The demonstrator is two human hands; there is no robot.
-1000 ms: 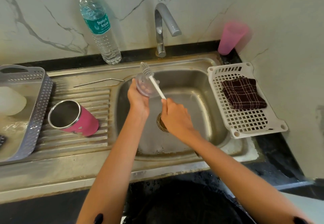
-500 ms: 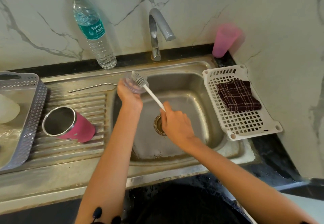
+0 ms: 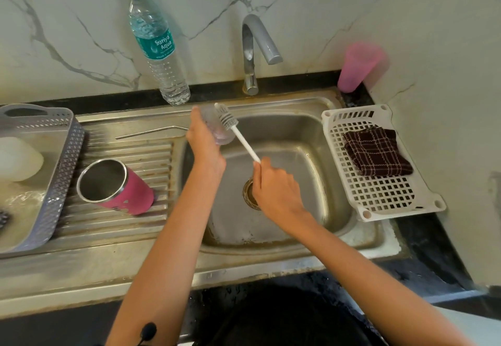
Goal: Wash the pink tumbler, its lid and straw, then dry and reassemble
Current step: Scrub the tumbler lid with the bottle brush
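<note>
**Brush meets clear lid above a steel sink**

Head view: the left hand curls around a clear, round plastic lid, held over the steel sink at 11 o'clock from the drain. The right hand grips the thin white handle of a bristled brush, and the brush head touches the lid. The pink tumbler, glossy and steel-lined, lies on its side on the ridged drainboard at 9 o'clock. The slim, bent metal straw lies beyond it.

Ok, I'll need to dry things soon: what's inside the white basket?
A folded dark checked cloth lies in the basket, toward its back. Whatever may be under the cloth is covered.
</note>
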